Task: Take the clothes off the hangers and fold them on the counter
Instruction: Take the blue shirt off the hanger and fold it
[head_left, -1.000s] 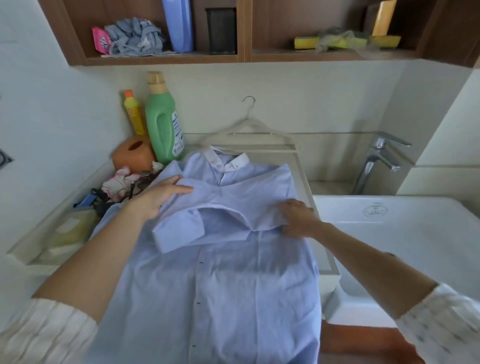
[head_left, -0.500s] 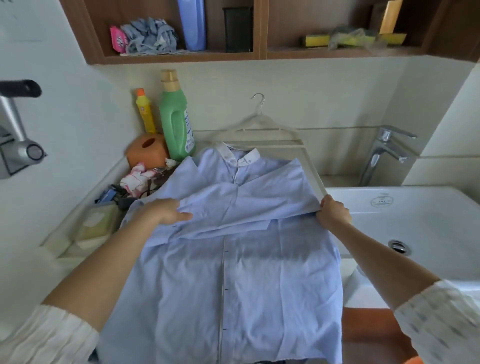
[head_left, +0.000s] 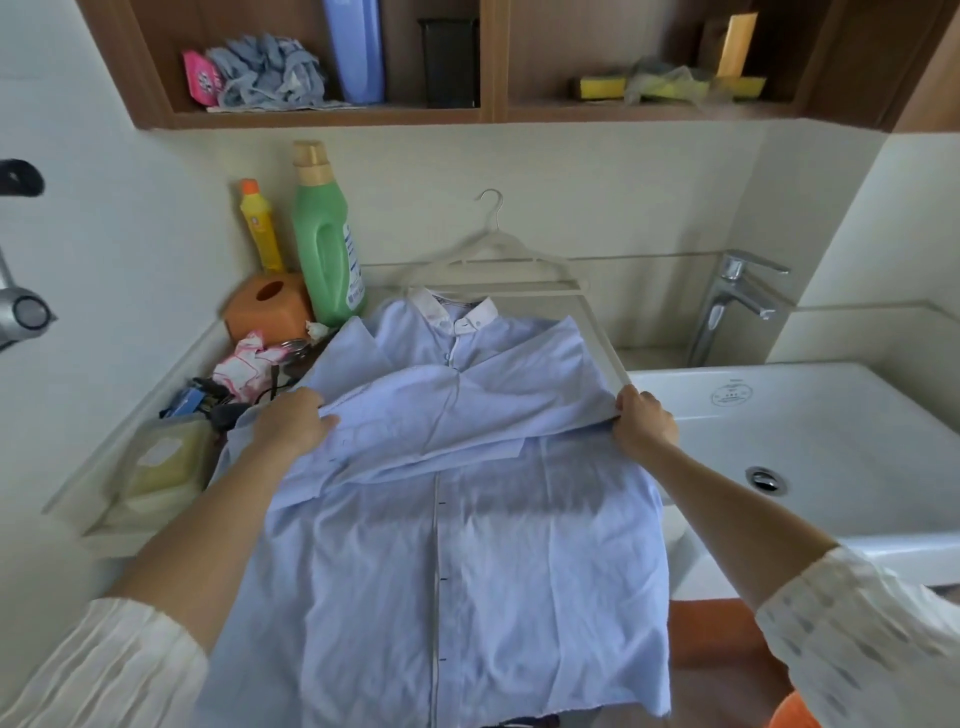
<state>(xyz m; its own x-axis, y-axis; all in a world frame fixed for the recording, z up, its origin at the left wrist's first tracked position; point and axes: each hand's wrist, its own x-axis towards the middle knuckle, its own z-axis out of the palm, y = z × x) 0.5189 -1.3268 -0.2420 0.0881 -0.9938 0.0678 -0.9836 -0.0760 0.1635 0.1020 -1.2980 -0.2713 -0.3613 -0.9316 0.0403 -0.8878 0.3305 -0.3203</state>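
Note:
A light blue button-up shirt (head_left: 457, 545) with a white collar lies front-up on the counter, its sleeves folded across the chest. My left hand (head_left: 291, 421) grips the shirt's left edge at the folded sleeve. At the right edge, my right hand (head_left: 641, 421) pinches the fabric near the counter's rim. A white hanger (head_left: 493, 254) leans against the wall behind the collar, with no garment on it.
A green bottle (head_left: 324, 244), a yellow bottle (head_left: 260, 228), an orange holder (head_left: 270, 306) and small clutter crowd the counter's left back. A white sink (head_left: 810, 431) with a chrome tap (head_left: 732, 301) lies to the right. Wooden shelves (head_left: 332, 117) hang overhead.
My right hand moved from the middle of the folded sleeve out to the shirt's right edge and took hold of it. My left hand slid down to the left edge.

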